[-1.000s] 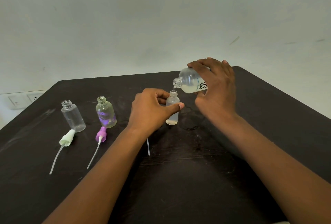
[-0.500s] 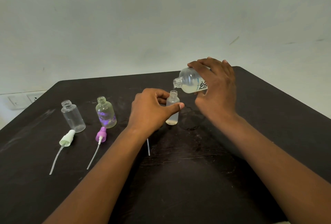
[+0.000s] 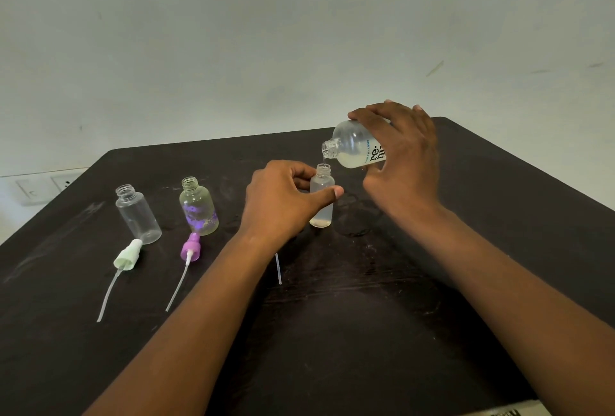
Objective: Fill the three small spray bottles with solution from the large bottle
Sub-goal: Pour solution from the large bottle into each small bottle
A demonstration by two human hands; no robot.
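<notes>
**Pour under way at the first of three spray bottles**

A person's right hand (image 3: 404,162) grips the large bottle (image 3: 354,148) round its body and tips it so that its long axis lies close to level, the open neck pointing toward the left hand (image 3: 283,201) and sitting just above and slightly to the right of the mouth of the small spray bottle (image 3: 321,197). That gap between the two openings is what the pour depends on: a thin thread of solution appears to fall from the neck into the mouth below, though it is faint. The left hand steadies the small bottle upright on the counter (image 3: 366,315), thumb pressed across its front and fingers curled round its far side. Only a shallow layer of liquid shows at the bottom, so this fill looks barely begun.

To the left of the left hand stand the two other small bottles, both uncapped: a clear bottle (image 3: 138,214), apparently empty, and a purple-marked bottle (image 3: 199,207) (whether it holds any solution cannot be told). In front of them lie a pale green spray head (image 3: 128,257) and a purple spray head (image 3: 190,247), each trailing its dip tube toward the person. A third tube (image 3: 278,268) shows from under the left wrist.
</notes>
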